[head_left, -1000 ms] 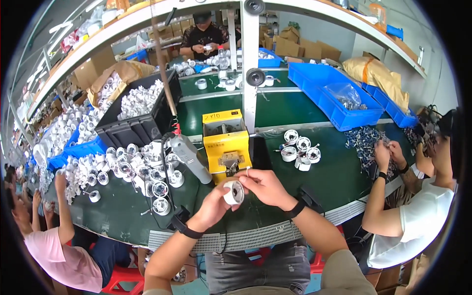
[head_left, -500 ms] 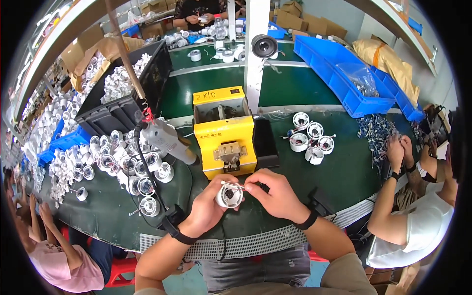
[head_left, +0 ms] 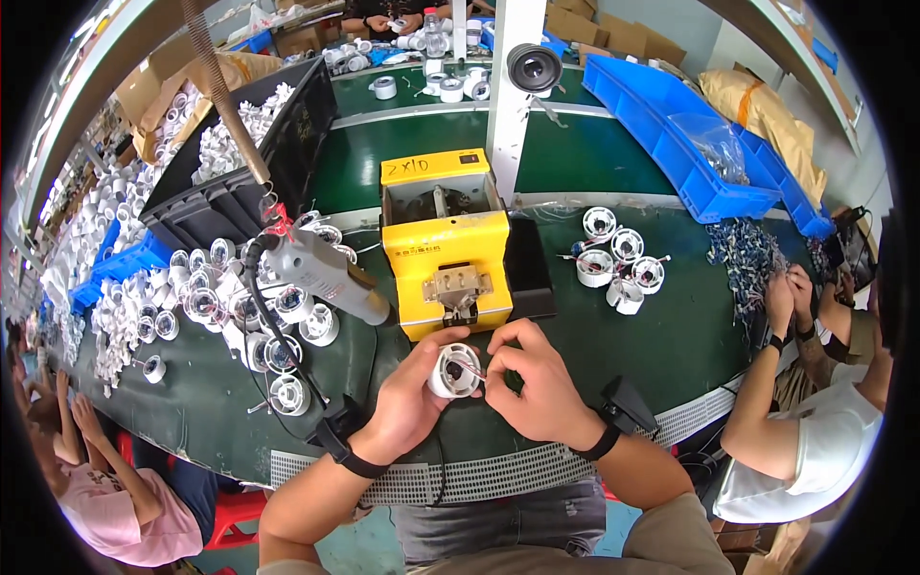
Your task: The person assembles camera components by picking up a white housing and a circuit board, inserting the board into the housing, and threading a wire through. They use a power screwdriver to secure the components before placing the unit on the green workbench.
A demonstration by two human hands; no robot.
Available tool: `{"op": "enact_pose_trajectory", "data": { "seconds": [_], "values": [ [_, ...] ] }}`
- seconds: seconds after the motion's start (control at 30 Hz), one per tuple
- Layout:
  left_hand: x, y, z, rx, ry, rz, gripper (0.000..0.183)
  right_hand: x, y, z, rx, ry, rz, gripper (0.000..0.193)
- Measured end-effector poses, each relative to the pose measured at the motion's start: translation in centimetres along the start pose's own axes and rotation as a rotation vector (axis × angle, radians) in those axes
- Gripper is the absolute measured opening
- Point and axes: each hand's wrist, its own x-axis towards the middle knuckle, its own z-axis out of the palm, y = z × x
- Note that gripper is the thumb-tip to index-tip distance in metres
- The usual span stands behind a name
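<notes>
My left hand [head_left: 410, 393] is closed around a white round plastic housing [head_left: 444, 381], its open face turned up and a dark part with wires inside. The fingers of my right hand [head_left: 533, 387] pinch the thin wires [head_left: 471, 367] at the housing's right rim; their tips are partly hidden. Just beyond my hands stands a yellow machine [head_left: 450, 251] with a metal block [head_left: 460, 286] at its front. To the left, a grey electric screwdriver [head_left: 331, 276] hangs over a heap of similar white housings [head_left: 287, 395].
Several finished-looking housings [head_left: 627, 243] stand right of the machine. Further right are a blue bin [head_left: 661, 134], a pile of small wired parts [head_left: 746, 264] and a co-worker's hands [head_left: 788, 290]. A black crate [head_left: 230, 206] of white parts and a white post [head_left: 508, 144] stand beyond.
My right hand has shifted from over the top of the housing to its right side, drawing the wires down with it. The housing is tilted slightly; the whole view has shifted a little.
</notes>
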Motion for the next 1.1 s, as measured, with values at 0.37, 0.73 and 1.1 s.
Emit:
{"op": "enact_pose_trajectory", "data": {
  "seconds": [0.37,0.73,1.1],
  "values": [
    [-0.2,0.3,0.2,-0.076,0.026,-0.002,0.038,-0.2,-0.5,-1.2,-0.066,0.081,-0.116,0.024],
    [-0.5,0.1,0.5,-0.086,0.01,0.113,0.036,0.0,0.7,-1.1,-0.002,0.061,-0.144,0.016],
    [-0.7,-0.7,0.7,0.026,-0.183,0.2,0.047,-0.3,-0.3,1.0,0.48,0.074,0.259,0.016]
  ]
}}
